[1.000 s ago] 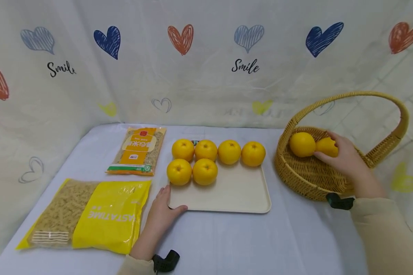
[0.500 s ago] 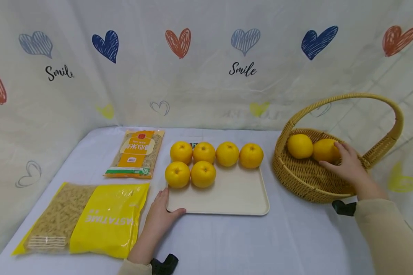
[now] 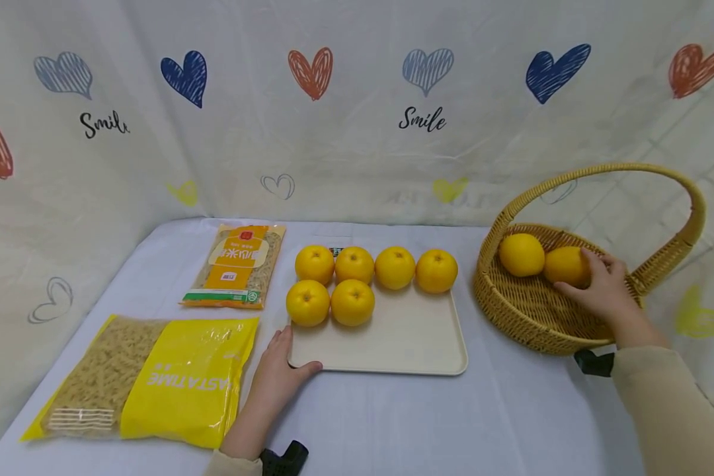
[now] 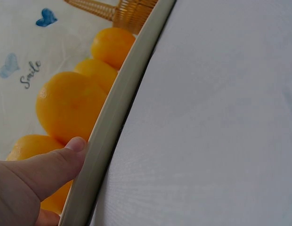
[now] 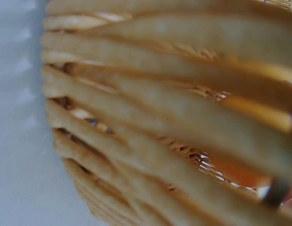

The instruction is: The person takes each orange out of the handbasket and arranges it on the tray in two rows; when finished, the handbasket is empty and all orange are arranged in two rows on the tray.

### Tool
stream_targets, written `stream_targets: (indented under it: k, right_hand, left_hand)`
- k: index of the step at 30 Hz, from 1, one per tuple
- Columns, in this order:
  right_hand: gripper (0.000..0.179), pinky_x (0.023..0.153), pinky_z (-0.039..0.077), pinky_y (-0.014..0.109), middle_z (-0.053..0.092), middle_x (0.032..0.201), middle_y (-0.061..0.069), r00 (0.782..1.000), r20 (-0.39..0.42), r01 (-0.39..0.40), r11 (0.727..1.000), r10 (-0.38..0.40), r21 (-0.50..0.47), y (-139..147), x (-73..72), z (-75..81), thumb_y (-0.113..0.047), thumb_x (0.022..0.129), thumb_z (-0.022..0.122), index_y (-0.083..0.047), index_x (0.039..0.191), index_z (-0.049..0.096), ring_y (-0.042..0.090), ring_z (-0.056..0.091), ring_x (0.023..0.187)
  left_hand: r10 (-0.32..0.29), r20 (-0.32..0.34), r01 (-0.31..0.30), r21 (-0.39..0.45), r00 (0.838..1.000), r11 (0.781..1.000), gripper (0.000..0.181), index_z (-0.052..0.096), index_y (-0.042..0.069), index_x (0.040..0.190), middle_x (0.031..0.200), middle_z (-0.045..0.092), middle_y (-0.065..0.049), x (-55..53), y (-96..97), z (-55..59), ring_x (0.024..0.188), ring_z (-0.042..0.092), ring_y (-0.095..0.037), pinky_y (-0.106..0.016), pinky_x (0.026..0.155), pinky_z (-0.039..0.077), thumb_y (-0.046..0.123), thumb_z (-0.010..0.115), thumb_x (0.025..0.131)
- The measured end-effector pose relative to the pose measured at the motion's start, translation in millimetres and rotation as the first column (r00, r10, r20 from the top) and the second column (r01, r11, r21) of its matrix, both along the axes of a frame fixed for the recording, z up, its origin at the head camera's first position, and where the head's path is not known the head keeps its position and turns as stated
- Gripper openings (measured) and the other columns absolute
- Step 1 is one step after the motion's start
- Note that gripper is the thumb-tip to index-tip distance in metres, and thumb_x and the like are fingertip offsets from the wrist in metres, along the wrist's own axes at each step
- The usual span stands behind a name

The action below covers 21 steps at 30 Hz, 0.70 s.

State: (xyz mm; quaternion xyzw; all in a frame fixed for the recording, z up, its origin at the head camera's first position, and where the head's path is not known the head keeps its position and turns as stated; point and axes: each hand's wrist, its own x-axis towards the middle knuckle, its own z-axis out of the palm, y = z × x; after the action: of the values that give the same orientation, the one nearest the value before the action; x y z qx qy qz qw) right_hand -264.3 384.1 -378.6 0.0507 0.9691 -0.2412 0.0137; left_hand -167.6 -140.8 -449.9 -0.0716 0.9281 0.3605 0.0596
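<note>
In the head view, my left hand (image 3: pixel 276 370) rests at the near left corner of a cream tray (image 3: pixel 404 344), its fingers along the side and its thumb at the front rim. Several oranges (image 3: pixel 353 303) stand in two rows on the tray. The left wrist view has the thumb (image 4: pixel 54 167) lying against the tray rim (image 4: pixel 106 127). Inside the wicker basket (image 3: pixel 529 324) at the right, my right hand (image 3: pixel 609 291) grips an orange (image 3: pixel 565 266) between thumb and fingers. A second orange (image 3: pixel 521 254) sits beside it. Basket weave (image 5: pixel 150 108) hides most of that hand in the right wrist view.
On the left, a yellow pasta bag (image 3: pixel 184 383) lies in front of an orange-labelled grain packet (image 3: pixel 232 264). The basket's tall handle (image 3: pixel 607 168) arches over the right side. A curtain (image 3: pixel 357 145) printed with hearts hangs behind the table.
My right hand has shifted back and right over the orange in the basket, uncovering more of it, and the orange has turned slightly. The left hand keeps its place at the tray corner.
</note>
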Motion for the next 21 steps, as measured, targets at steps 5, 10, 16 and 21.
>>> stream_targets:
  k: [5, 10, 16, 21]
  right_hand:
    - [0.093, 0.082, 0.027, 0.07, -0.002, 0.127, 0.043, 1.0, -0.002, 0.025, 1.0, -0.025, 0.018, -0.7, 0.3, -1.3, -0.048, 0.087, 0.05, -0.001, 0.144, -0.007, 0.059, 0.022, 0.103]
    - [0.088, 0.085, 0.026, 0.071, -0.005, 0.129, 0.043, 0.998, -0.027, 0.05, 0.999, -0.049, 0.005, 0.0, -0.4, -4.0, -0.045, 0.087, 0.051, 0.003, 0.143, 0.002, 0.061, 0.017, 0.109]
    - [0.082, 0.091, 0.02, 0.07, 0.011, 0.132, 0.045, 0.997, -0.078, 0.032, 0.999, -0.029, 0.04, 1.4, -4.3, -6.3, -0.04, 0.088, 0.054, 0.007, 0.139, 0.009, 0.061, 0.016, 0.116]
    - [0.08, 0.088, 0.02, 0.069, 0.021, 0.128, 0.044, 0.994, -0.105, 0.013, 0.997, -0.005, 0.075, 2.9, -7.1, -7.6, -0.037, 0.088, 0.055, 0.008, 0.138, 0.013, 0.06, 0.02, 0.113]
  left_hand:
    - [-0.005, -0.004, 0.005, 0.003, 1.0, 1.0, 0.096, 0.024, -0.001, 0.142, 0.148, 0.027, -0.016, -0.1, 0.0, 1.0, 0.138, 0.019, -0.032, -0.05, 0.111, 0.02, 0.041, 0.074, 0.071]
    - [-0.002, 0.004, 0.002, 0.003, 1.0, 1.0, 0.097, 0.024, 0.0, 0.142, 0.148, 0.027, -0.015, -0.1, -0.3, 0.3, 0.139, 0.018, -0.031, -0.05, 0.111, 0.019, 0.042, 0.074, 0.071]
    - [-0.001, -0.003, 0.001, 0.001, 1.0, 1.0, 0.097, 0.025, 0.0, 0.142, 0.148, 0.027, -0.015, -0.9, -0.1, -1.4, 0.138, 0.019, -0.032, -0.05, 0.111, 0.02, 0.043, 0.074, 0.07]
    - [-0.002, -0.008, 0.002, 0.0, 1.0, 1.0, 0.097, 0.025, 0.0, 0.142, 0.148, 0.027, -0.015, -1.2, 0.1, -1.5, 0.138, 0.019, -0.032, -0.051, 0.111, 0.02, 0.042, 0.074, 0.07]
